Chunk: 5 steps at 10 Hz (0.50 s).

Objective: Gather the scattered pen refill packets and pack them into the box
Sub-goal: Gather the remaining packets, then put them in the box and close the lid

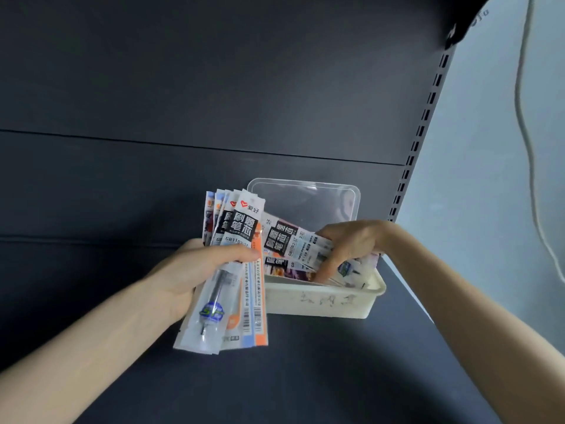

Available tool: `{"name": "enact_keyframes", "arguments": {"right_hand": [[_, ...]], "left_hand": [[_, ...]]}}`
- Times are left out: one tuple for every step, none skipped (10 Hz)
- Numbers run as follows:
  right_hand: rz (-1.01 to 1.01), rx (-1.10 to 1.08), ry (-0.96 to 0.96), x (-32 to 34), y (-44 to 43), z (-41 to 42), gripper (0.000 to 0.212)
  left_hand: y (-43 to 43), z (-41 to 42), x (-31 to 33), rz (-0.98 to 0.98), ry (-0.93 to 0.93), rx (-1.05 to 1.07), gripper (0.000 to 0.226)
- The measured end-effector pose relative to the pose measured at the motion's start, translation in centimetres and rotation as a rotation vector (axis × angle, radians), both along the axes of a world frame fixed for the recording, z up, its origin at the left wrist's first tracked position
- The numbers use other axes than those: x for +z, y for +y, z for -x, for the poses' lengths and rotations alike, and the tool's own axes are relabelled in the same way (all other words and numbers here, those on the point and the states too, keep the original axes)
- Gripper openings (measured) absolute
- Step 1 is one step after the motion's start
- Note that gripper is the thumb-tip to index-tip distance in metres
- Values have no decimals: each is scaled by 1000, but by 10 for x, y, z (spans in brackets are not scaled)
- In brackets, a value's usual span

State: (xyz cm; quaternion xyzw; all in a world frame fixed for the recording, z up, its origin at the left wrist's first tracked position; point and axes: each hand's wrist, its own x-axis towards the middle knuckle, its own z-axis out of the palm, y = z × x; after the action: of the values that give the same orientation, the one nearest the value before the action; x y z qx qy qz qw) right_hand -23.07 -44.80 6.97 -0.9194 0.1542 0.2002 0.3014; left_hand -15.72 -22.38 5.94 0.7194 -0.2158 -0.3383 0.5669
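Several long, narrow, printed plastic pen refill packets (241,228) stood fanned in the left hand (195,270) in the head view. The thumb lay across their fronts and the fingers curled behind, clamping them at mid-length. Their long axes ran near upright: the black-and-white headers pointed up and away above the grip, and the barcoded ends hung below it toward the camera.

Just right of that grip a shallow cream rectangular plastic box (321,304) sat on the dark grey shelf board (305,377). The right hand (351,240) reached into it, fingers curled round a second bundle (290,240) of like packets. These lay crosswise along the box, headers pointing left of the grip. More packets lay beneath that hand. Beyond both grips a clear plastic lid (305,200) stood on edge.
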Motion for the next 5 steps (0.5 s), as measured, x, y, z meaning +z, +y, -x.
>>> {"name": "enact_keyframes", "arguments": {"right_hand": [[80, 30, 38, -1, 3, -5, 44], [233, 39, 18, -1, 4, -6, 56], [230, 37, -62, -4, 1, -3, 69], [194, 53, -95, -9, 0, 3, 59], [267, 64, -195, -10, 7, 12, 48]], "left_hand": [[5, -4, -11, 80, 7, 44, 22], [5, -6, -9, 89, 5, 31, 25], [6, -10, -12, 91, 10, -2, 28], [8, -11, -11, 111, 19, -68, 29], [8, -8, -9, 203, 37, -79, 24]]}}
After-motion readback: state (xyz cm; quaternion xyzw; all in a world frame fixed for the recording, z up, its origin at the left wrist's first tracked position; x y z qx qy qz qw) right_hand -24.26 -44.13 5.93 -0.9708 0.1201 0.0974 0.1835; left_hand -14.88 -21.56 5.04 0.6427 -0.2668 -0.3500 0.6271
